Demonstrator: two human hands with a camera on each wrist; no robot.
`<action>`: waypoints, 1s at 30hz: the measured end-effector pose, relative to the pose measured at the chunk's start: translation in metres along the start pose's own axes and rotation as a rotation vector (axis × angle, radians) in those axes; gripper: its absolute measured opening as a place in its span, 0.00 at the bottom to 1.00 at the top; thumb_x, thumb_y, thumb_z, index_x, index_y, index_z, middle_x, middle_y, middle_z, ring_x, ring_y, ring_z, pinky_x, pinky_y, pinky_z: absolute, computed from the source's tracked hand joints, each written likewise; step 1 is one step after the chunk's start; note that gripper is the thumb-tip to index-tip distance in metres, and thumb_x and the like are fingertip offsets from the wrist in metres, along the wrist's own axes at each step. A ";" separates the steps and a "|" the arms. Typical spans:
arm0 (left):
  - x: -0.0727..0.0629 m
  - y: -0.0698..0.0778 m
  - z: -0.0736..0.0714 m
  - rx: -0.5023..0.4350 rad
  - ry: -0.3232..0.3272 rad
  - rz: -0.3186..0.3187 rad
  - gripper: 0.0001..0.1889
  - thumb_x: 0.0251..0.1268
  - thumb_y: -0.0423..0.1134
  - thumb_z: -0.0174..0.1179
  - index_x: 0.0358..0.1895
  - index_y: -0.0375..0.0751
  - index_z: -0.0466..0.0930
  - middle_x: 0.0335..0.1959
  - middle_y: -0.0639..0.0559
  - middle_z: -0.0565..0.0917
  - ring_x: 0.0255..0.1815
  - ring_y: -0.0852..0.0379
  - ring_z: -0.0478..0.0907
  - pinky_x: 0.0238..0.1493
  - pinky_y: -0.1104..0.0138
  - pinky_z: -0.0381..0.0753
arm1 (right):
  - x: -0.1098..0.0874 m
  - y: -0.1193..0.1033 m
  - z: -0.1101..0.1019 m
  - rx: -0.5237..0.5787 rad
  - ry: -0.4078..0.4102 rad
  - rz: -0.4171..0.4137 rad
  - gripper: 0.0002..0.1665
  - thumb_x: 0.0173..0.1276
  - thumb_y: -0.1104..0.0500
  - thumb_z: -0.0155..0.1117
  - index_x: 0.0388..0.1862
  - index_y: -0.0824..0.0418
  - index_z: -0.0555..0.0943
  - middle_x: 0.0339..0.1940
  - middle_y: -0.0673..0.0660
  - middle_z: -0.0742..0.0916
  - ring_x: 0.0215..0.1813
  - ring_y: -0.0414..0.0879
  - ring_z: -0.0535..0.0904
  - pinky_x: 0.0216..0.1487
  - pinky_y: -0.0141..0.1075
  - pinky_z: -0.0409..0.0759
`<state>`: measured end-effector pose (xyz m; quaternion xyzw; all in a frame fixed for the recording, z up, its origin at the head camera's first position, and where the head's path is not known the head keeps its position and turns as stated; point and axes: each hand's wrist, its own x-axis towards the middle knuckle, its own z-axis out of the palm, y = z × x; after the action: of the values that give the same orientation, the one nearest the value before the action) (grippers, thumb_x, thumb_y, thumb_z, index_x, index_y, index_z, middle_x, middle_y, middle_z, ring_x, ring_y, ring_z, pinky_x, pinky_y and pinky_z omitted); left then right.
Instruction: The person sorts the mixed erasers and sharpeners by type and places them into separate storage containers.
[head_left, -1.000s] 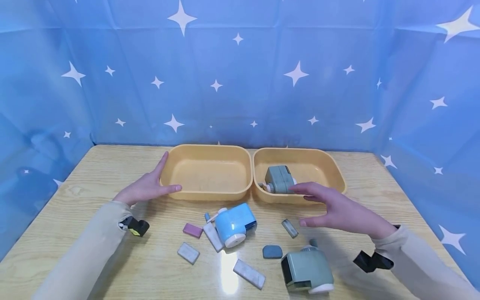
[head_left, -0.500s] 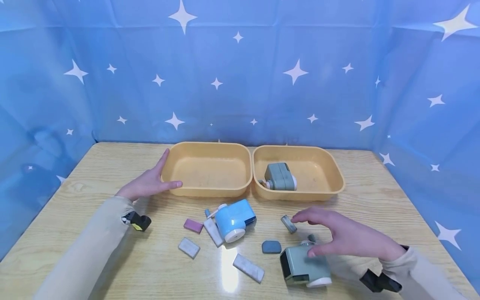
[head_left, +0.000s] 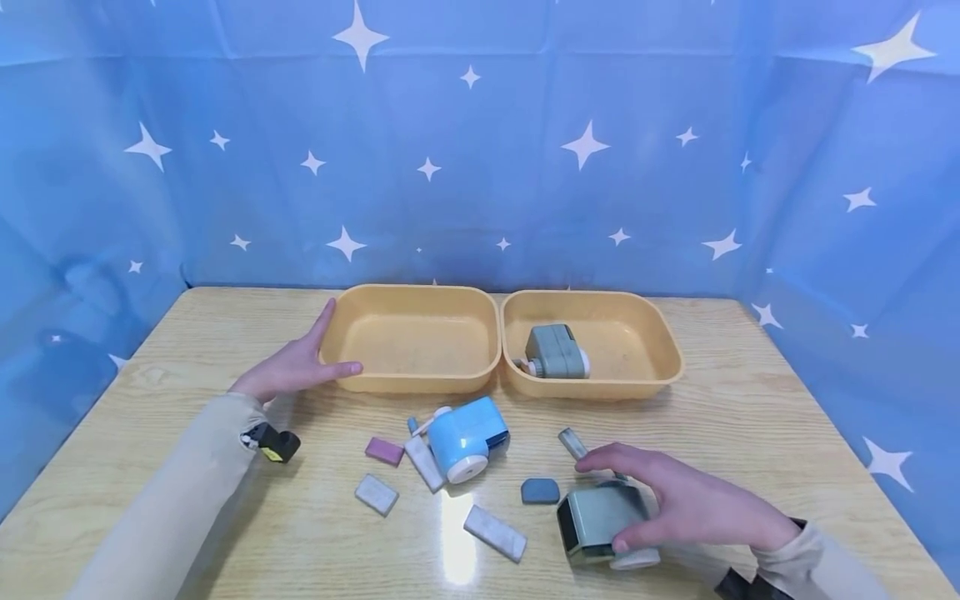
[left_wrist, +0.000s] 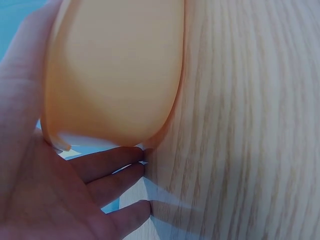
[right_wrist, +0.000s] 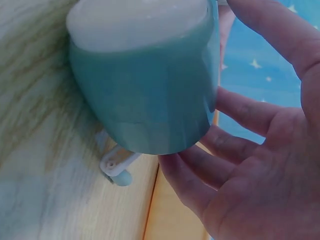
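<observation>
My right hand [head_left: 675, 504] is around the grey-green crank pencil sharpener [head_left: 596, 517] at the front right, thumb on its near side and fingers along its far side. In the right wrist view the fingertips meet the edge of the sharpener [right_wrist: 140, 100]; its white base faces up left and the crank [right_wrist: 117, 165] sticks out below. My left hand [head_left: 292, 362] rests at the left corner of the left tan tray [head_left: 412, 383], thumb over the rim. In the left wrist view its fairly straight fingers [left_wrist: 110, 165] touch the tray's outer wall [left_wrist: 120, 75].
A second tan tray [head_left: 600, 389] holds another grey-green sharpener [head_left: 555, 352]. Between my hands lie a blue sharpener [head_left: 461, 437], a purple block [head_left: 384, 451], a dark blue block [head_left: 540, 491], a small grey block [head_left: 572, 442] and several marbled grey blocks [head_left: 495, 533]. A starry curtain [head_left: 480, 167] surrounds the table.
My right hand has moved from the right tray toward me and down around the grey-green sharpener on the table. The left hand stays at the left tray.
</observation>
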<state>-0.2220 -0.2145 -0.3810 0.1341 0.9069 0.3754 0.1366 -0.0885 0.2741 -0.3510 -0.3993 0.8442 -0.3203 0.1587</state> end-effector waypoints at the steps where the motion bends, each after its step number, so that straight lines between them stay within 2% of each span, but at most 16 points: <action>1: -0.001 0.000 0.000 -0.002 0.001 -0.001 0.61 0.60 0.60 0.63 0.75 0.46 0.19 0.75 0.29 0.41 0.72 0.29 0.48 0.67 0.41 0.52 | 0.000 0.000 0.001 0.003 -0.001 0.003 0.37 0.60 0.49 0.73 0.66 0.54 0.71 0.62 0.49 0.76 0.59 0.48 0.74 0.53 0.38 0.75; 8: -0.001 -0.005 0.002 -0.003 0.002 -0.002 0.61 0.60 0.60 0.63 0.76 0.47 0.19 0.75 0.29 0.40 0.72 0.29 0.48 0.68 0.41 0.51 | -0.009 0.001 0.009 0.024 0.007 0.075 0.41 0.58 0.45 0.74 0.68 0.50 0.69 0.63 0.48 0.75 0.60 0.45 0.72 0.53 0.35 0.73; 14: -0.001 -0.004 0.004 -0.005 0.001 -0.004 0.61 0.60 0.60 0.63 0.76 0.46 0.20 0.74 0.27 0.42 0.71 0.28 0.50 0.67 0.40 0.53 | -0.013 0.005 0.019 -0.024 0.049 0.030 0.40 0.58 0.46 0.74 0.68 0.52 0.69 0.63 0.50 0.75 0.57 0.43 0.72 0.47 0.34 0.74; 19: 0.000 -0.003 0.003 0.003 0.002 -0.006 0.61 0.60 0.60 0.63 0.76 0.48 0.19 0.74 0.27 0.43 0.71 0.28 0.50 0.67 0.40 0.53 | -0.015 0.006 0.023 -0.018 0.053 0.036 0.40 0.58 0.46 0.74 0.68 0.53 0.69 0.62 0.51 0.75 0.53 0.41 0.72 0.42 0.34 0.75; 27: 0.000 -0.002 0.003 0.007 0.004 -0.006 0.61 0.60 0.60 0.63 0.76 0.48 0.19 0.75 0.28 0.42 0.71 0.29 0.49 0.67 0.40 0.53 | -0.020 0.003 0.029 -0.016 0.037 0.144 0.47 0.55 0.45 0.75 0.72 0.47 0.65 0.68 0.49 0.70 0.64 0.45 0.68 0.54 0.37 0.73; 30: 0.000 -0.001 0.002 0.005 0.006 -0.007 0.61 0.60 0.60 0.63 0.76 0.48 0.19 0.75 0.28 0.41 0.72 0.29 0.48 0.67 0.40 0.52 | -0.021 0.004 0.030 0.009 0.036 0.165 0.49 0.54 0.47 0.76 0.73 0.47 0.64 0.69 0.48 0.69 0.64 0.43 0.68 0.55 0.37 0.73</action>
<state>-0.2211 -0.2142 -0.3829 0.1301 0.9086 0.3733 0.1347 -0.0620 0.2794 -0.3758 -0.3220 0.8755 -0.3171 0.1711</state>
